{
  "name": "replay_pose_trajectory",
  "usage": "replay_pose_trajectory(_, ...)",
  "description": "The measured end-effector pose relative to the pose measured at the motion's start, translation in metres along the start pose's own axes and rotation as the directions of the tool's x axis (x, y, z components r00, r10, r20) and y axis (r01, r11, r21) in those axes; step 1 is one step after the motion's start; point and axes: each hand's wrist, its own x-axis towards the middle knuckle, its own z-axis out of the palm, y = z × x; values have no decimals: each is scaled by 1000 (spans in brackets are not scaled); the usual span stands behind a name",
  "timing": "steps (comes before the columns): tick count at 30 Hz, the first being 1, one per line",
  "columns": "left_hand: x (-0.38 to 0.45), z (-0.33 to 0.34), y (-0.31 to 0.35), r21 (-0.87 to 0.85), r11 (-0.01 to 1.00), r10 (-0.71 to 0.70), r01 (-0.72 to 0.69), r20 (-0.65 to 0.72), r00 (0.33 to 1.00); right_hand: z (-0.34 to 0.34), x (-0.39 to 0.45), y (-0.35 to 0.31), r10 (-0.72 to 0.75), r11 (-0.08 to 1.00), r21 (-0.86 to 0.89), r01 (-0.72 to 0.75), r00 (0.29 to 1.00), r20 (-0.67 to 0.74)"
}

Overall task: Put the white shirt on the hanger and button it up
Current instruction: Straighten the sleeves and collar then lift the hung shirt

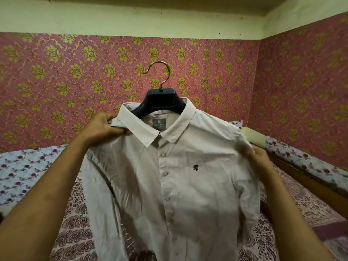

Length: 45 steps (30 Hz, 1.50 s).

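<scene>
Behind everything, pink wallpaper (79, 76) with a gold flower pattern covers both walls, under a pale green band near the ceiling. Below it lies a bed (79, 223) spread with a paisley sheet, and a white cloth with red flowers (28, 170) sits on the far left side of it. Held up over the bed, in the middle of the view, is the white shirt (178, 185), facing the camera, its front closed down the row of buttons and its collar spread open at the neck. A small dark emblem (194, 167) sits on the chest. The shirt hangs on a dark hanger (163, 99), whose shoulders are inside the collar and whose gold hook (160, 72) stands up free against the wall, caught on nothing. The left hand (105, 127) grips the shirt's shoulder just beside the collar, fingers curled round bunched cloth. The right hand (258, 157) pinches the other shoulder at the sleeve seam, slightly blurred. A grey label (159, 124) shows inside the neck.
</scene>
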Motion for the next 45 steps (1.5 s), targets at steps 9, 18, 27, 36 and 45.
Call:
replay_pose_trajectory(9,-3,1,-3,113,994,13,-16,26,1000,25,9,-55,-240,965,-69,253,958,159)
replay_pose_trajectory(18,-10,-5,3,71,997,27,-32,70,997,35,19,-57,-211,973,116,199,972,99)
replay_pose_trajectory(27,-14,-18,-5,-35,998,-57,58,23,998,27,-6,-11,-65,971,237,36,991,115)
replay_pose_trajectory(36,-8,-15,-7,11,1000,-6,6,24,1000,17,13,-15,-82,997,-9,81,997,-10)
replay_pose_trajectory(45,4,-2,-3,90,996,2,-9,80,997,89,11,-94,-289,751,-515,413,907,306)
